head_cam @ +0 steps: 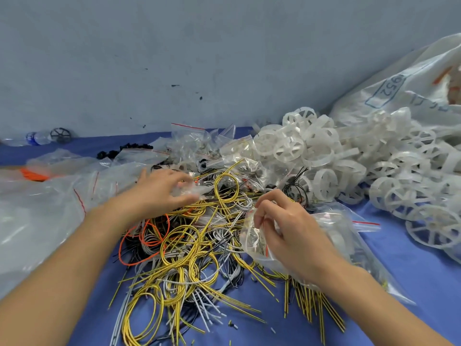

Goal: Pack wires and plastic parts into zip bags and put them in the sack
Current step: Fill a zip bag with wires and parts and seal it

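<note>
Pinching a zip bag [252, 242] over the wires [184, 250], the right grip [291, 233] is seemingly just starting; the left grip [159, 191] is showing too blurred to tell; rings [321, 156] beyond the wires are lying unpacked.

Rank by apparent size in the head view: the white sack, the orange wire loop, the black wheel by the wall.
1. white sack, partly cut off by the frame
2. orange wire loop
3. black wheel, farthest from the camera, so true size unsure

Zip bags [252, 236] at the fingers [268, 207] — glossy, crinkled clear plastic; wires [189, 258] beneath them smooth-sheathed; wheels [324, 183] beyond frosted white plastic — desk cloth [411, 270] matt.
</note>
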